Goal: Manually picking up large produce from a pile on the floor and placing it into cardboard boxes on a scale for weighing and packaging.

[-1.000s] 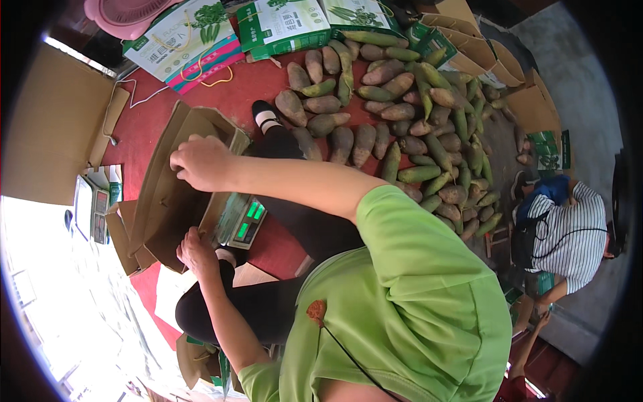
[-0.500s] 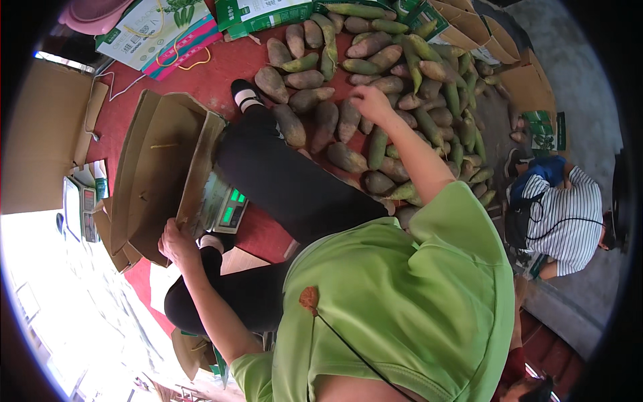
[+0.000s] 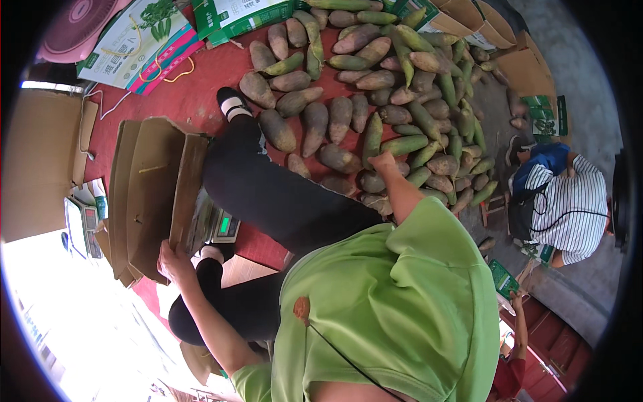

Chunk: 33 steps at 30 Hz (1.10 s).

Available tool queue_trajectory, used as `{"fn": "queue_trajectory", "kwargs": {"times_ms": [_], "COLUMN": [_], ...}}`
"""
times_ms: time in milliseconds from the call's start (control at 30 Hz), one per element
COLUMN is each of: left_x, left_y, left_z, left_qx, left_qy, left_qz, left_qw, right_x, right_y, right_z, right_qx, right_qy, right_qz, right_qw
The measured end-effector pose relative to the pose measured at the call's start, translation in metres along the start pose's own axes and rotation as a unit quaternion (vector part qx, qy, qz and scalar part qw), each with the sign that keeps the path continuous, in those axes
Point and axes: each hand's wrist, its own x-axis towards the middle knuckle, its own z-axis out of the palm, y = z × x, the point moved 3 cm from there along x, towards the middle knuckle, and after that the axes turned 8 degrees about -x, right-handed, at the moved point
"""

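Note:
My left hand [image 3: 175, 262] is closed on the near edge of an open brown cardboard box [image 3: 151, 181], which stands tilted at my left. Part of a scale with a lit green display [image 3: 226, 226] shows beside the box. My right hand [image 3: 384, 162] reaches into a spread of radishes, some long and green, others reddish-brown. Its fingertips are at the lower end of a green radish [image 3: 372, 134], next to another green radish [image 3: 405, 144]. The fingers are partly hidden, so whether they grip one cannot be made out.
Reddish-brown radishes [image 3: 315, 127] lie on the red floor covering [image 3: 207, 84] by my foot. Printed cartons [image 3: 144, 47] and a pink round item [image 3: 80, 27] are at the far left. A second scale [image 3: 84, 224] stands left. A person in a striped shirt [image 3: 562, 208] crouches at the right.
My right hand has moved nearer to me, from the reddish-brown radishes to the green ones. My left hand stays on the box edge. At lower right another person's hand now holds a green package.

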Motion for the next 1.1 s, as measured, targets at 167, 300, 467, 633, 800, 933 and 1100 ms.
{"fn": "queue_trajectory", "kwargs": {"times_ms": [167, 300, 467, 633, 800, 933, 1100], "left_x": [-0.001, 0.000, 0.000, 0.000, 0.003, 0.001, -0.003], "left_y": [-0.008, -0.009, -0.020, -0.016, -0.008, -0.006, -0.001], "left_z": [0.002, 0.001, 0.009, 0.001, 0.003, -0.003, -0.002], "left_qx": [-0.011, -0.015, 0.027, 0.021, 0.024, 0.025, -0.004], "left_qy": [0.011, -0.008, -0.006, -0.024, -0.061, -0.067, 0.016], "left_qz": [0.024, 0.004, -0.004, -0.014, -0.040, -0.059, -0.002], "left_qw": [1.000, 1.000, 1.000, 0.999, 0.997, 0.996, 1.000], "right_x": [-0.016, -0.023, -0.021, -0.032, -0.013, -0.034, -0.044], "right_y": [-0.016, -0.025, -0.017, -0.034, -0.020, -0.047, -0.052], "right_z": [0.008, 0.009, 0.011, -0.001, 0.011, 0.006, 0.041], "right_qx": [0.073, 0.133, 0.150, 0.088, 0.190, 0.358, 0.525], "right_qy": [-0.027, 0.002, 0.031, -0.033, -0.091, -0.136, -0.265], "right_qz": [0.115, 0.159, 0.187, 0.196, 0.166, 0.209, 0.248], "right_qw": [0.990, 0.978, 0.970, 0.976, 0.963, 0.900, 0.770]}}
